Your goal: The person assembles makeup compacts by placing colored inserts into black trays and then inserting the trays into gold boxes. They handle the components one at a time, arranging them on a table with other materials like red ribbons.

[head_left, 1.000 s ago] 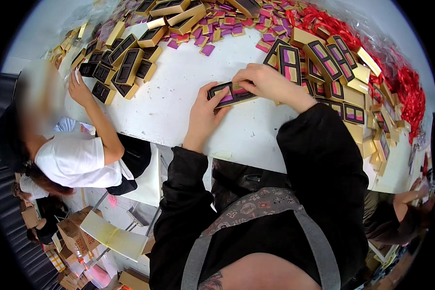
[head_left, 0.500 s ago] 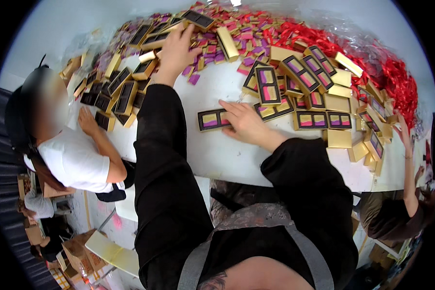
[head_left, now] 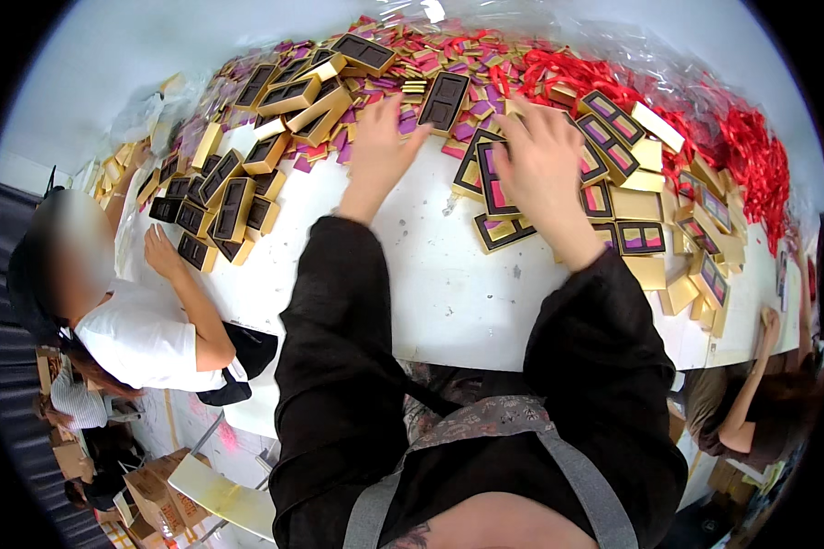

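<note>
Two hands on white table (head_left: pixel 449 293) | left hand (head_left: pixel 380 151) pulled back nearer, fingers spread, touching black-and-gold tray (head_left: pixel 443 99) | right hand (head_left: pixel 542 160) shifted forward off single tray, fingers spread flat over pink-filled trays (head_left: pixel 494 183)

The left hand (head_left: pixel 380 151) reaches far across the white counter (head_left: pixel 430 274), fingers (head_left: pixel 403 119) spread just beside a dark tray box (head_left: pixel 442 99) lying on pink and purple slips (head_left: pixel 403 55). The right hand (head_left: pixel 540 160) lies flat on a black box with pink and purple inserts (head_left: pixel 493 178), which rests on others like it. Gold boxes (head_left: pixel 288 96) pile far left; red ribbons (head_left: pixel 751 165) heap far right. At near left, a person in a white shirt (head_left: pixel 137 343) touches a row of dark trays (head_left: pixel 206 206).
</note>
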`<state>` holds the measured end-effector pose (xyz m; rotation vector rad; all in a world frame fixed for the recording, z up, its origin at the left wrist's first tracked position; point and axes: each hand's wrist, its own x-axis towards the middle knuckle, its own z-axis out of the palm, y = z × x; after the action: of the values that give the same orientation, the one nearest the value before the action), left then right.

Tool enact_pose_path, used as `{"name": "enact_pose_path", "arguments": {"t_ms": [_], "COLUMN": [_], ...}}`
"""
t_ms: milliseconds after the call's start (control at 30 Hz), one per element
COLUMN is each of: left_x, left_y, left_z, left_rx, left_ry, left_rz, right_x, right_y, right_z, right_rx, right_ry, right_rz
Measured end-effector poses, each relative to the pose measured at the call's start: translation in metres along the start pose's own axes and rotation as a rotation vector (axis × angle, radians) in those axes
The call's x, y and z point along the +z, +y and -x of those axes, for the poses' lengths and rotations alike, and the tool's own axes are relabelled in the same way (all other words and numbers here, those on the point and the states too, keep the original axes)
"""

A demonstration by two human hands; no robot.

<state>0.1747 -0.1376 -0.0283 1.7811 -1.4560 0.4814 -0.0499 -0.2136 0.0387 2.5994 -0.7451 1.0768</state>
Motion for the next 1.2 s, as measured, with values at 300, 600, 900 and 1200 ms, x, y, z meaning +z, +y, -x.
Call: {"name": "enact_pose_path", "arguments": {"t_ms": [300, 600, 900, 1200], "left_x": [0.049, -0.103, -0.105, -0.106], "left_y": [0.009, 0.040, 0.051, 0.057], "left_z": [-0.008, 0.147, 0.176, 0.169], "left_rx": [-0.243, -0.351, -0.498, -0.200], "left_ry": [-0.155, -0.388, -0.267, -0.340], "left_rz": [-0.112, 0.217, 0.552, 0.184], "right_x": [0.093, 0.131, 0.055, 0.048], "right_y": [0.003, -0.008, -0.082, -0.096], "right_z": [-0.065, -0.067, 0.008, 0.058], "right_rx": [0.154, -0.013, -0.206, -0.494], "right_ry": [-0.712, -0.851, -0.594, -0.491], "right_rz": [0.092, 0.145, -1.103, -0.955]}}
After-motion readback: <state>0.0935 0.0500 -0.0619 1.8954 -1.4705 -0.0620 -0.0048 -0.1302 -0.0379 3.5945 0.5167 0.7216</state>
